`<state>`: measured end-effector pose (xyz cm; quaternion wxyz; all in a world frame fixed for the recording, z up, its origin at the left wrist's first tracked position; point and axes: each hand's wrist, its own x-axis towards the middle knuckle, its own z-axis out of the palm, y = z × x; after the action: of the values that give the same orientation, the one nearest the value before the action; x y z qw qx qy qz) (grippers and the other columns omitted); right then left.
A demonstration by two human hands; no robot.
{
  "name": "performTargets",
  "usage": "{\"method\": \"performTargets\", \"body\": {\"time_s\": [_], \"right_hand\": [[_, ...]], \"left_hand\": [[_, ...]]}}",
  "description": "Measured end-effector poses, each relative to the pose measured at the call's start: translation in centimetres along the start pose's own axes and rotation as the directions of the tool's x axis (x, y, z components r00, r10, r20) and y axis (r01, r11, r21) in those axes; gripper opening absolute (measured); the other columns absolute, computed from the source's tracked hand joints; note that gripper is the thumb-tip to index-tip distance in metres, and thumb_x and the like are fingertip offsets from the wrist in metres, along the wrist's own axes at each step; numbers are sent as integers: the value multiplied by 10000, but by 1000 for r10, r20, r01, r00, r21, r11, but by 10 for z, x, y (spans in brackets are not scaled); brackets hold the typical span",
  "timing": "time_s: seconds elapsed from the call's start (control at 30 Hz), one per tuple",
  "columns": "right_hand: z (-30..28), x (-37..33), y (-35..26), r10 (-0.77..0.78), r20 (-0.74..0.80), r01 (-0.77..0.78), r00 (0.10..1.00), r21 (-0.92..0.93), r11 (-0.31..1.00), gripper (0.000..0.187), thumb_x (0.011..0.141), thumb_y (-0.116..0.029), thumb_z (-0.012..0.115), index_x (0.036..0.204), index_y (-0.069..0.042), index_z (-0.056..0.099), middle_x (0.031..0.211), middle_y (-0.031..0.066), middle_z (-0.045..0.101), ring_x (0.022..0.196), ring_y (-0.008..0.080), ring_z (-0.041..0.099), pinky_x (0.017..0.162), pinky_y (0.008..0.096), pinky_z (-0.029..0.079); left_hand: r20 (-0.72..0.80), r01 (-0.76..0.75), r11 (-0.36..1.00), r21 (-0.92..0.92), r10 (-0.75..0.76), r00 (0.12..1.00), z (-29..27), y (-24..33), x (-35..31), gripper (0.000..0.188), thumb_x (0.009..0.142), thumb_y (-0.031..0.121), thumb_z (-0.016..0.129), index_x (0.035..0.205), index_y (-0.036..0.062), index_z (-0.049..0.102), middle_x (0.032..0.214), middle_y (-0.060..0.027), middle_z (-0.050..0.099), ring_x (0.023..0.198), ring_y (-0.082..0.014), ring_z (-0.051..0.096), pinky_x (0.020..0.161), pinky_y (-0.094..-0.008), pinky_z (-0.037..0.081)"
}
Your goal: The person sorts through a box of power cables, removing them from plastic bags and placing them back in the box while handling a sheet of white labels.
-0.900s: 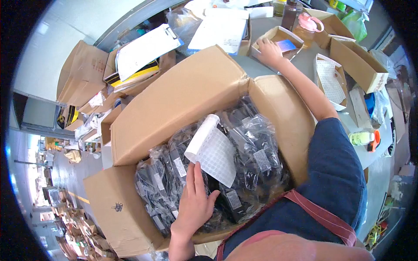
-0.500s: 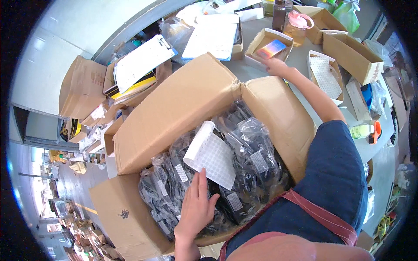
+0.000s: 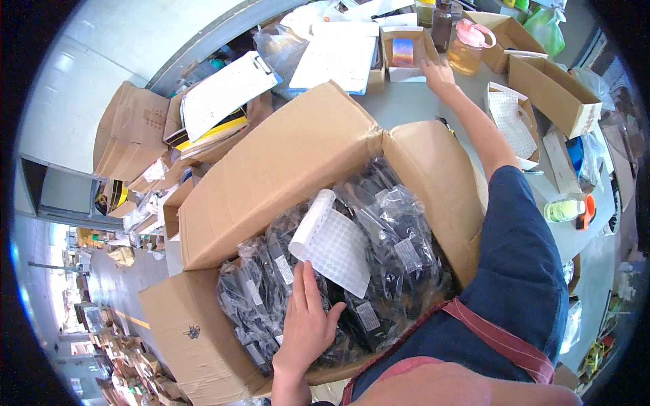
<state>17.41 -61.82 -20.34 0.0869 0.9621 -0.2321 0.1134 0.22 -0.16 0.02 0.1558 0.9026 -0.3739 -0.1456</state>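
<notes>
My left hand (image 3: 306, 329) lies in the large open carton (image 3: 271, 183), fingers stretched out, their tips at the lower edge of a curled white sheet of round stickers (image 3: 342, 247). Under the sheet, several black items in clear plastic bags (image 3: 403, 230) with small white labels fill the carton. My right arm reaches over the carton's right flap to the table. There my right hand (image 3: 439, 73), fingers apart, touches the near right corner of a small open box (image 3: 428, 46). A blue and orange packet (image 3: 403, 51) lies inside that box.
A pink-lidded jug (image 3: 467, 51) and a dark bottle (image 3: 441, 27) stand beside the small box. Clipboards with papers (image 3: 335, 57) lie left of it. Toward the right are a long cardboard box (image 3: 555, 95), a tray with a dotted sheet (image 3: 511, 125) and a green bottle (image 3: 563, 210).
The small box has slid farther back on the table and turned, with my right hand moving along at its corner. My left hand has hardly moved.
</notes>
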Motion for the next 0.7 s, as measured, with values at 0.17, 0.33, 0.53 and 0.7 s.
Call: {"method": "performTargets", "body": {"time_s": [0.17, 0.33, 0.53, 0.7], "right_hand": [[-6, 18, -34, 450, -216, -317, 867, 457, 831, 345, 876, -184, 628, 1193, -49, 612, 1342, 136, 542, 1230, 325, 535, 1023, 479, 414], [-49, -32, -67, 194, -183, 89, 964, 907, 412, 416, 836, -169, 672, 1236, -75, 617, 1189, 132, 650, 1090, 275, 613, 898, 377, 499], [-218, -150, -125, -381, -348, 468, 856, 835, 289, 417, 885, -59, 614, 1297, -53, 555, 1383, 152, 523, 1281, 291, 507, 1073, 420, 416], [-245, -218, -152, -621, -293, 679, 727, 437, 590, 418, 822, -177, 673, 1196, -7, 597, 1398, 240, 477, 1432, 455, 264, 1153, 583, 285]], "left_hand": [[-161, -19, 1000, 16, 22, 987, 1, -9, 5, 922, 877, 150, 712, 1527, -69, 96, 1557, -327, 153, 1297, -452, 456, 1074, -473, 404], [-201, -42, 994, 98, 61, 978, -10, 2, 5, 870, 823, 119, 749, 1484, -90, 224, 1519, -340, 232, 1365, -506, 335, 1097, -523, 344], [-82, -208, 963, 170, 224, 971, -9, 10, -3, 776, 833, 159, 722, 1483, -8, 333, 1519, -243, 326, 1375, -436, 350, 1124, -504, 304], [-131, -372, 906, 204, 401, 906, -5, 28, -7, 538, 823, 104, 699, 1333, 49, 535, 1386, -140, 500, 1335, -335, 432, 1125, -538, 311]]}}
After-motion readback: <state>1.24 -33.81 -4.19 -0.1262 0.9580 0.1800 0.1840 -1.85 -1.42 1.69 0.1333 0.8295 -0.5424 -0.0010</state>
